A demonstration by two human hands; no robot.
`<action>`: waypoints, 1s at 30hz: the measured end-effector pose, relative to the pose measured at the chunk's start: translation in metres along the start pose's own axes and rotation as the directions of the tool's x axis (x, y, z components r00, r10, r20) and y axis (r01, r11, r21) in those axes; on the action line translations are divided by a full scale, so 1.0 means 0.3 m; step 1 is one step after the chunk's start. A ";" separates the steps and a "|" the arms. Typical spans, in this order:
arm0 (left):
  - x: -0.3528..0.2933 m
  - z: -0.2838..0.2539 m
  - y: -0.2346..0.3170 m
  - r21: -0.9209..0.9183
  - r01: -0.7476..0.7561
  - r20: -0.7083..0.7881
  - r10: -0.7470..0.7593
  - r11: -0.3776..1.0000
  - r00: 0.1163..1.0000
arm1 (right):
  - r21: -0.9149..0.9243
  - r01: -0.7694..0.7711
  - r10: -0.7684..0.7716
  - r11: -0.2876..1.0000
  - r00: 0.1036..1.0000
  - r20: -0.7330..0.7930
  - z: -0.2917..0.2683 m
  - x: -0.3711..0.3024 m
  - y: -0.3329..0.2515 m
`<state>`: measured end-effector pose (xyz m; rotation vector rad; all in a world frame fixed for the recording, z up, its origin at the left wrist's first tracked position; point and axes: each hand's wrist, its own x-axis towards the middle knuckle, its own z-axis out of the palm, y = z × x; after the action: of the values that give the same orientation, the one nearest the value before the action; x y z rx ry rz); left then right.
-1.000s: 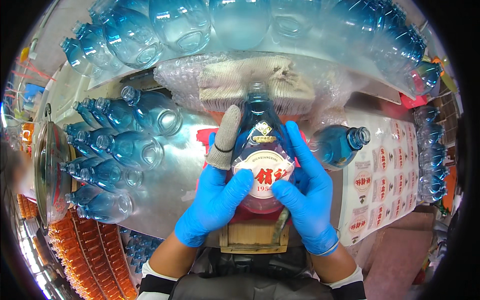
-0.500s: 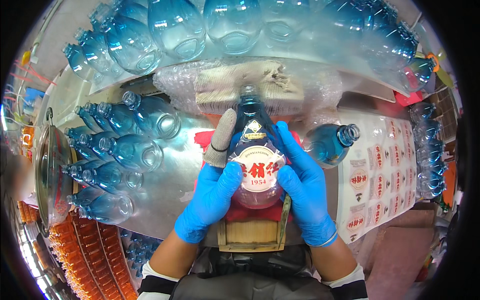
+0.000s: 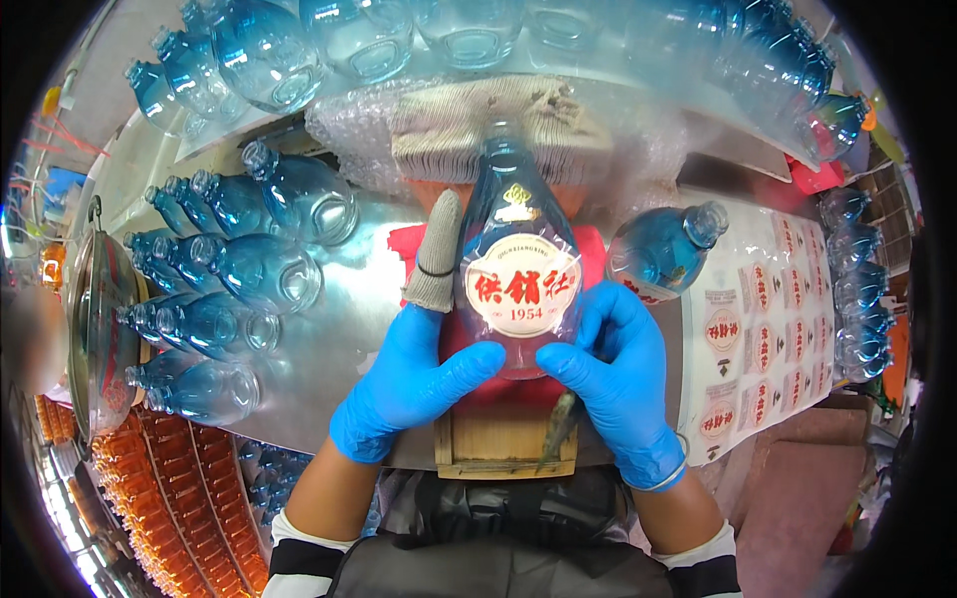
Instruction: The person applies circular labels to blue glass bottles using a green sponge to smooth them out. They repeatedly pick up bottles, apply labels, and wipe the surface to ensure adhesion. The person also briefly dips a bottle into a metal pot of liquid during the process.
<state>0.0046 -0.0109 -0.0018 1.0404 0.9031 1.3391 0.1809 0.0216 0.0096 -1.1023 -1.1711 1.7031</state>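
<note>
A blue glass bottle lies tilted on a red cloth, neck pointing away from me, with a round white label and a gold emblem on its front. My left hand, in a blue glove, grips its lower left side, thumb near the base. A grey knitted sleeve covers one finger along the glass. My right hand, also gloved, has its thumb at the base and its fingers curled by the lower right side. A thin dark-green strip hangs beneath that hand; how it is held is hidden.
Another labelled blue bottle stands to the right, beside a sheet of printed labels. Several blue bottles stand on the left and along the far shelf. Folded ribbed cloth lies ahead; a wooden block is nearest me.
Both hands have slid down the bottle toward its base, and my right fingers have curled in from lying along its side. The view has shifted slightly.
</note>
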 end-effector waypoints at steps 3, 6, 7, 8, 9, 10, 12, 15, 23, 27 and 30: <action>-0.006 -0.010 -0.006 0.043 -0.006 0.019 0.005 0.999 1.000 | -0.006 0.026 -0.026 1.000 0.999 0.047 -0.002 0.022 0.003; -0.005 -0.018 -0.007 0.092 -0.015 0.026 0.013 0.996 1.000 | 0.082 0.027 -0.034 0.996 0.996 0.081 -0.011 0.033 0.001; -0.005 -0.020 -0.006 0.114 -0.007 0.028 0.004 0.993 1.000 | 0.085 0.022 -0.029 0.996 0.996 0.088 -0.013 0.036 0.006; -0.002 -0.020 -0.011 0.088 -0.024 0.030 0.021 0.996 0.999 | 0.088 0.016 -0.025 0.996 0.995 0.095 -0.020 0.038 0.013; 0.000 -0.025 -0.010 0.099 -0.034 0.041 0.030 0.995 0.999 | 0.091 0.011 -0.020 0.996 0.994 0.104 -0.024 0.039 0.016; 0.004 -0.032 -0.010 0.110 -0.043 0.053 0.038 0.993 0.998 | 0.087 -0.009 -0.002 0.996 0.992 0.125 -0.027 0.039 0.006; 0.013 -0.045 -0.008 0.125 -0.037 0.076 0.028 0.992 0.997 | 0.085 0.004 -0.017 0.996 0.988 0.152 -0.041 0.047 0.011; 0.035 -0.071 -0.029 0.180 -0.138 0.100 0.121 0.974 0.988 | 0.121 -0.065 0.041 0.991 0.980 0.194 -0.070 0.053 0.010; -0.003 -0.084 -0.053 -0.013 -0.014 -0.002 0.014 1.000 1.000 | 0.119 0.002 -0.020 0.993 0.989 0.145 -0.058 0.048 0.023; 0.019 -0.064 -0.042 0.118 -0.191 0.078 0.183 0.974 0.980 | 0.091 -0.012 0.002 0.996 0.994 0.112 -0.046 0.044 0.017; 0.026 -0.045 -0.037 0.165 -0.233 0.095 0.220 0.958 0.971 | 0.025 0.033 -0.035 0.999 0.996 0.088 -0.033 0.046 0.018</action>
<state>-0.0044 -0.0017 -0.0160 1.3561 0.8755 1.4167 0.1850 0.0356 -0.0006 -0.9961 -1.2143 1.7504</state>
